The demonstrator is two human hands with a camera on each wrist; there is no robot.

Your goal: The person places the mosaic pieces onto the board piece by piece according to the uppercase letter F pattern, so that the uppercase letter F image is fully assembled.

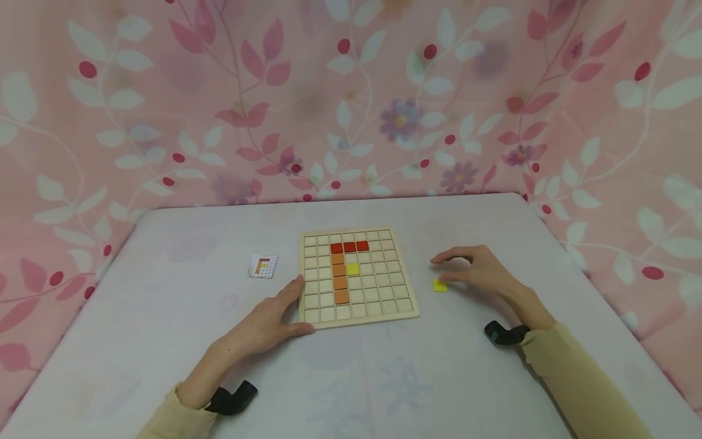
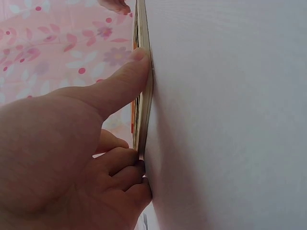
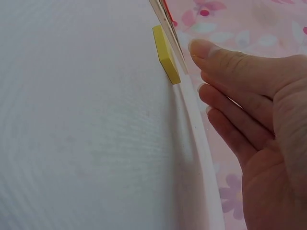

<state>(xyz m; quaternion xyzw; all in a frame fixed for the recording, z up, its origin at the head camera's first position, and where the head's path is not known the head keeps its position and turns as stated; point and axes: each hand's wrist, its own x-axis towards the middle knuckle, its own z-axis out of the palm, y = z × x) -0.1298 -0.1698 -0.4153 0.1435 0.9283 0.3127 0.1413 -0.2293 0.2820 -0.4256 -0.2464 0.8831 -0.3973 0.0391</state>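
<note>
My left hand [image 1: 263, 320] holds the pale wooden grid board [image 1: 373, 292] at its near left corner, thumb on the front edge and fingers along the left side. Red tiles [image 1: 350, 247] form a short row near the top of the grid. Below its left end runs a column of orange tiles [image 1: 340, 283], with one yellow tile [image 1: 353, 269] to the right of it. Just right of the board, my right hand [image 1: 482, 271] hovers with thumb and fingers apart, near a loose yellow tile [image 3: 165, 55] lying on the table.
To the left of the board lies a small pattern card [image 1: 263, 266] printed with a coloured figure on a grid. A white cloth covers the table [image 1: 351, 390]. Behind it hangs a pink floral curtain [image 1: 307, 103].
</note>
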